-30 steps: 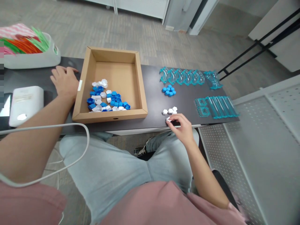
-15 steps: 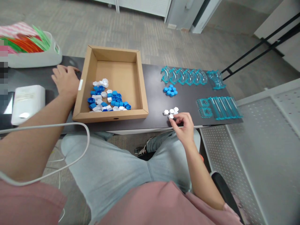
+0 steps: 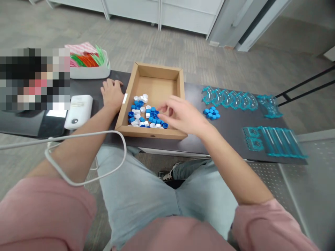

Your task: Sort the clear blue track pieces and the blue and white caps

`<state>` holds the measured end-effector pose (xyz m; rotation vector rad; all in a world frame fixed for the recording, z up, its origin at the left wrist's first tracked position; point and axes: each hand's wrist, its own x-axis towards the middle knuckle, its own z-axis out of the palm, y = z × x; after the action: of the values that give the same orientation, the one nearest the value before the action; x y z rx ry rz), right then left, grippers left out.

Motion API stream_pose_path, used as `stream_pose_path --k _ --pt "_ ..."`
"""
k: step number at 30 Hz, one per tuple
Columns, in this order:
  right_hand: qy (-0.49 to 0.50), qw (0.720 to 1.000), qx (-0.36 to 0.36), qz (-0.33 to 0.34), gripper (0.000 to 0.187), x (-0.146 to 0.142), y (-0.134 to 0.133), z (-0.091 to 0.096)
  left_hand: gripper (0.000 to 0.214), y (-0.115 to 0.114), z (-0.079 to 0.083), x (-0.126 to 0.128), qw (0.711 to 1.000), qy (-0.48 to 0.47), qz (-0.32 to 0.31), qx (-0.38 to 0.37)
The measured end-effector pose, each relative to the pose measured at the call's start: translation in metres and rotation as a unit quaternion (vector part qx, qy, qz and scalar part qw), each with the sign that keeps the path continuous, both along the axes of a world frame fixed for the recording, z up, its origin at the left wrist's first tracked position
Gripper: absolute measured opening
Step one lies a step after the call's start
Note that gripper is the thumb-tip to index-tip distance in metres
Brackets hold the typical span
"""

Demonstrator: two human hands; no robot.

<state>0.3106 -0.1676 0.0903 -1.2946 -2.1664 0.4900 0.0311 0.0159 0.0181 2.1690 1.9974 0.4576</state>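
Observation:
An open cardboard box stands on the dark table. Inside it lies a heap of small blue and white hexagonal pieces. My right hand hovers over the box's right front corner. Its fingers are spread and point left at the heap, and I see nothing in them. My left hand lies flat on the table against the box's left wall. My right forearm hides the table's front edge to the right of the box.
A small cluster of blue hexagons lies right of the box. Teal curved pieces line the far edge and teal straight pieces lie at the right. A white device, a white basket and a grey cable are on the left.
My right hand has left the white hexagons near the table's front edge and swung left over the box. The view has shifted, so everything sits further right. My left hand has stayed put.

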Motion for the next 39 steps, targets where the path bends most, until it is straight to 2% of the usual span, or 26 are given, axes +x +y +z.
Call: stream_pose_path --k 2,4,7,11,17,22,26,30,32,34,36,39 --pt "-0.036 0.998 -0.031 0.029 0.021 -0.022 0.052 -0.008 0.06 -0.001 0.001 0.0 1.0 -0.004 0.0 0.002" --pt "-0.088 0.994 -0.067 0.023 0.028 -0.041 0.095 -0.024 0.061 -0.002 0.001 0.0 1.0 -0.003 -0.001 0.003" --pt "-0.137 0.985 -0.104 -0.001 0.031 -0.061 0.129 -0.049 0.063 -0.001 -0.001 0.0 1.0 0.002 -0.005 0.003" --pt "-0.129 0.987 -0.095 -0.01 0.031 -0.067 0.13 -0.062 0.059 0.0 -0.002 0.0 1.0 0.002 0.0 0.015" --pt "-0.125 0.985 -0.105 -0.051 0.029 -0.06 0.127 -0.055 0.059 -0.001 -0.001 0.0 1.0 0.003 -0.01 0.006" --pt "-0.128 0.98 -0.127 -0.086 0.026 -0.062 0.136 -0.06 0.056 -0.003 0.001 0.0 1.0 0.004 -0.008 0.016" --pt "-0.102 0.988 -0.084 -0.082 0.025 -0.055 0.135 -0.05 0.06 -0.005 0.004 0.002 1.0 0.009 -0.008 0.006" --pt "-0.009 0.997 0.003 -0.072 0.029 -0.014 0.108 -0.015 0.065 -0.007 0.007 0.003 1.0 0.017 -0.002 -0.001" --pt "0.036 0.996 0.039 -0.078 0.033 0.022 0.08 0.002 0.066 -0.007 0.008 0.005 1.0 0.02 0.002 -0.002" --pt "0.075 0.99 0.059 -0.107 0.038 0.065 0.042 0.011 0.067 -0.008 0.008 0.006 1.0 0.021 0.007 -0.002" --pt "0.102 0.981 0.06 -0.154 0.041 0.106 -0.003 0.008 0.069 -0.007 0.007 0.006 1.0 0.017 0.013 0.001" --pt "0.108 0.964 0.051 -0.236 0.039 0.155 -0.075 -0.014 0.07 -0.004 0.004 0.006 1.0 0.01 0.022 0.011"
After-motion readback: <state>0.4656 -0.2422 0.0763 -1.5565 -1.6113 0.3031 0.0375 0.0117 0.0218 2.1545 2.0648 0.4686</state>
